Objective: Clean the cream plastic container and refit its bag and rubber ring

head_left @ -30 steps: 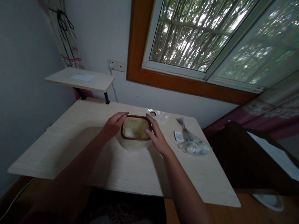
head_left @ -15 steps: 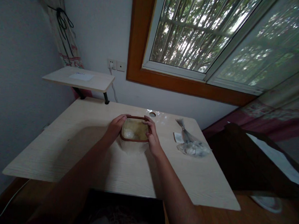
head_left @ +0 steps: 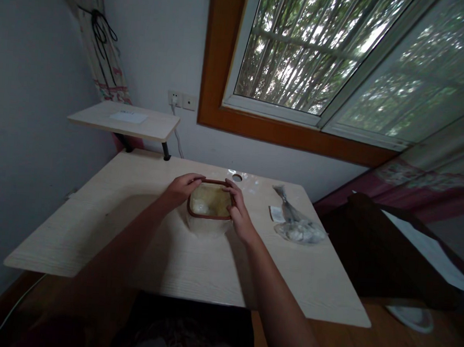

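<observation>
A square clear plastic container [head_left: 209, 210] with a dark red rim stands on the pale wooden table [head_left: 134, 230], near its back middle. Something pale lies inside it. My left hand [head_left: 181, 187] curls over the container's left rim, fingers bent along its back corner. On the other side, my right hand [head_left: 238, 211] grips the right rim, thumb and fingers pressed against it. Both hands hold the container from the sides.
A knotted clear plastic bag [head_left: 297, 227] with pale contents lies to the right, beside a small white tag [head_left: 277, 213]. A small raised shelf [head_left: 127, 121] stands at the table's back left. A cable hole [head_left: 237, 177] sits behind the container. Dark furniture [head_left: 388, 251] stands right.
Both hands have closed in from lying spread beside the container to gripping its rim. The container has barely moved; the view shifted slightly.
</observation>
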Motion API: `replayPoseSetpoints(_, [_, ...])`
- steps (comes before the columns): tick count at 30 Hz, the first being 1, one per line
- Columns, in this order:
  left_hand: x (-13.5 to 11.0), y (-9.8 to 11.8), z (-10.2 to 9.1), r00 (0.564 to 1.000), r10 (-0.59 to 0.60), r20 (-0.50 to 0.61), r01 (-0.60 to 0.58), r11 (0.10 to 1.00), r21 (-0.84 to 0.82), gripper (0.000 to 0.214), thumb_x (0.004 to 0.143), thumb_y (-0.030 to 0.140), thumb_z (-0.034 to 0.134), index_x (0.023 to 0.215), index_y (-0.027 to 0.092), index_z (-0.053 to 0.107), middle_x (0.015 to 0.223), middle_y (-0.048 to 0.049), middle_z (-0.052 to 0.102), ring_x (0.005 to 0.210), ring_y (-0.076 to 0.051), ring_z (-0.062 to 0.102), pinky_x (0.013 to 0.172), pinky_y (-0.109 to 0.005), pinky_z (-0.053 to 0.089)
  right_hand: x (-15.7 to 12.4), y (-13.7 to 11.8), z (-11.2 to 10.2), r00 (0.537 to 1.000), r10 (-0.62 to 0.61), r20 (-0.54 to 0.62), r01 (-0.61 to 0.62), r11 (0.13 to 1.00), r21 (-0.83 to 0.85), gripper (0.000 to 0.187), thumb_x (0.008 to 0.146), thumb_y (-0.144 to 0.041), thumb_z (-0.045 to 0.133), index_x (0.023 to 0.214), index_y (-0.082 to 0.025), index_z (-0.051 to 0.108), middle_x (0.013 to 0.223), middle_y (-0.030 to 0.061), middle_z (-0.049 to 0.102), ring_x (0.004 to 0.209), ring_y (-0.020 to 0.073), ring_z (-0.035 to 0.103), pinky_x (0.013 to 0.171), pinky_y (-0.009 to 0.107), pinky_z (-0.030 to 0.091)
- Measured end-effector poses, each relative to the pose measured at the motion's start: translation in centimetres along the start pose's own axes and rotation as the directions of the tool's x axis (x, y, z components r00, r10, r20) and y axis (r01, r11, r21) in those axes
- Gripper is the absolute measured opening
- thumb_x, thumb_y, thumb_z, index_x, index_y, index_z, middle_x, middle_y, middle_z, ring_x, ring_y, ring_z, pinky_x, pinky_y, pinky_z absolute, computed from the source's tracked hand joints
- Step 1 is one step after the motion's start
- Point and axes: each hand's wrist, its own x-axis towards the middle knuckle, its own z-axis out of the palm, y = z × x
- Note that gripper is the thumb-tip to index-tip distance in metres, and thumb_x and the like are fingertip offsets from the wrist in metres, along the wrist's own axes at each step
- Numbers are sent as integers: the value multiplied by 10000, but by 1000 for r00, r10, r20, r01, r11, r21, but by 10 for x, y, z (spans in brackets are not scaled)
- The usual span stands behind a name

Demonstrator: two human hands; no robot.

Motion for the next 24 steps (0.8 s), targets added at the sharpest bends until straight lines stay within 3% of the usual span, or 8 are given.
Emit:
replayPoseSetpoints(2, [7, 4, -6, 996, 41, 78, -51, 990, 128, 391, 866, 454, 578, 1120, 200, 732, 1145, -90, 735, 1063, -248, 662, 954, -361, 489, 3, -4, -6, 1000, 19, 25, -19, 1000, -14, 403, 882, -291, 502, 1284, -296, 502, 1548, 48, 380, 1456, 260, 304, 1206, 485, 246])
replayPoseSetpoints(6, [22, 21, -14, 975, 64, 214, -152, 893, 424, 370, 812, 479, 646, 1042, 217, 769, 1027, -92, 759, 945, -263, 673, 838, -347, 489, 20, -10, -19, 994, 102, 45, -99, 992, -76, 442, 892, -316, 555, 1330, -285, 514, 1426, 76, 529, 1315, 254, 489, 1084, 461, 421])
replayPoseSetpoints(9, [30, 34, -13, 966, 74, 249, -209, 790, 577, 316, 809, 450, 651, 1002, 236, 782, 1011, -96, 758, 956, -274, 663, 815, -341, 463, 42, -16, -24, 993, 110, 35, -94, 951, -295, 310, 896, -334, 598, 1192, -250, 643, 1225, 71, 663, 1160, 236, 594, 1017, 413, 462])
replayPoseSetpoints(14, [35, 40, -4, 963, 66, 263, -235, 689, 685, 243, 825, 393, 625, 948, 265, 791, 986, -94, 755, 961, -284, 653, 809, -344, 435, 77, -29, -18, 954, 203, 219, 0, 733, -680, 264, 900, -380, 642, 1087, -216, 732, 1080, 88, 716, 1021, 227, 649, 931, 332, 470])
replayPoseSetpoints(18, [38, 35, 0, 965, 72, 253, -233, 686, 690, 228, 815, 398, 631, 924, 278, 790, 976, -86, 755, 991, -283, 648, 838, -340, 428, 90, -35, -9, 919, 307, 247, 45, 542, -839, 244, 902, -371, 634, 1070, -230, 741, 1082, 96, 721, 1021, 249, 660, 869, 323, 485])
replayPoseSetpoints(24, [39, 34, -5, 973, 23, 231, -196, 610, 768, 233, 776, 346, 657, 961, 292, 786, 968, -87, 753, 939, -295, 660, 781, -356, 446, 91, -38, -12, 896, 376, 234, 46, 445, -894, 217, 867, -270, 626, 1049, -219, 732, 1070, 114, 733, 974, 257, 681, 791, 309, 499])
